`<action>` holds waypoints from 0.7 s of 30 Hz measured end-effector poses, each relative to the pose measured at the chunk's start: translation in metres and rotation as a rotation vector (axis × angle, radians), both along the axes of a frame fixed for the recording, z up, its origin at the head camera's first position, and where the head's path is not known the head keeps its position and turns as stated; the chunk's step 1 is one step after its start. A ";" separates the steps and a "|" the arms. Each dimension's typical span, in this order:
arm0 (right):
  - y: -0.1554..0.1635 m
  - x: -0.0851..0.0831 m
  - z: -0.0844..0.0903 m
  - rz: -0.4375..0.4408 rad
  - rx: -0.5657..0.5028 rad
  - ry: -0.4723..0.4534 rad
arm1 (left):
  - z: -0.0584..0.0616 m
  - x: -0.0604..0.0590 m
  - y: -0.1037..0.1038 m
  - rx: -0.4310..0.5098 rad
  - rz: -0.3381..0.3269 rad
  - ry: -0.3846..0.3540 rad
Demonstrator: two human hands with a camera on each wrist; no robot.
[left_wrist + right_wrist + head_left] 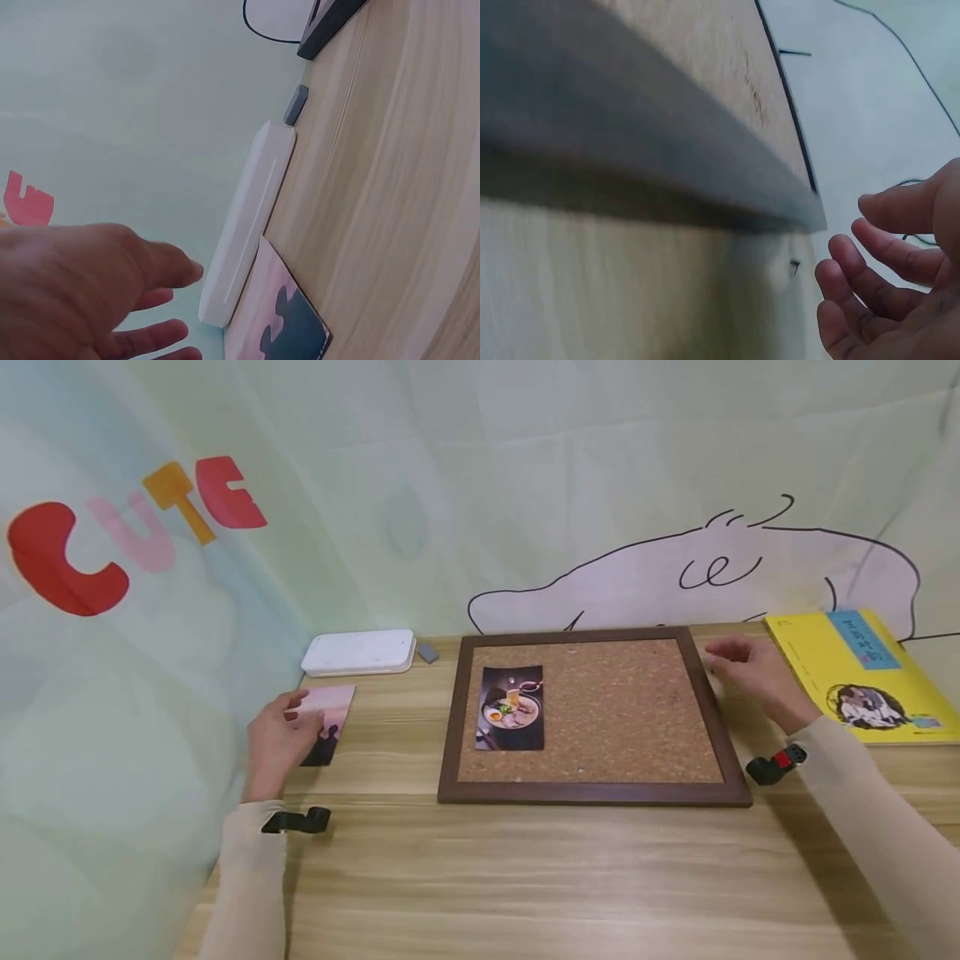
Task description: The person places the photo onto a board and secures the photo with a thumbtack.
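My left hand point(281, 739) hovers over a photo with a pink sky and dark silhouettes point(340, 706), partly covering it in the head view. Its fingers are loosely bent, and in the left wrist view they stand apart from the photo point(289, 319). My right hand point(757, 681) is beside the upper right edge of a brown-framed corkboard point(630, 718). The right wrist view shows that hand point(892, 277) with relaxed fingers and nothing between them. A ramen photo point(512, 718) lies on the board's left side, with a small pin-like spot near its top.
A white flat case point(358, 652) and a small grey block point(427, 652) sit at the back left. A yellow book point(810, 668) lies beyond the right hand. Printed cloth point(420, 485) hangs behind and left of the wooden table point(525, 877).
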State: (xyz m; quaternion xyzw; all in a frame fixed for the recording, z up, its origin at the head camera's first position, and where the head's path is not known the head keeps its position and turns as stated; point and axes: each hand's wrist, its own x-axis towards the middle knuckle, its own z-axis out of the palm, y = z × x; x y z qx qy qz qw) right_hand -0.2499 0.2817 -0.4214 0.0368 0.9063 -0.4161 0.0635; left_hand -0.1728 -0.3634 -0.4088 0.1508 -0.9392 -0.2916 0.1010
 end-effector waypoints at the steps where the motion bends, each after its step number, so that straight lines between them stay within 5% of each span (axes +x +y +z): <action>1: 0.003 -0.001 -0.002 -0.007 0.002 0.001 | 0.000 0.000 -0.001 -0.004 0.004 -0.011; 21: 0.020 -0.010 -0.017 -0.012 0.117 -0.019 | -0.014 -0.003 -0.016 -0.040 -0.003 0.024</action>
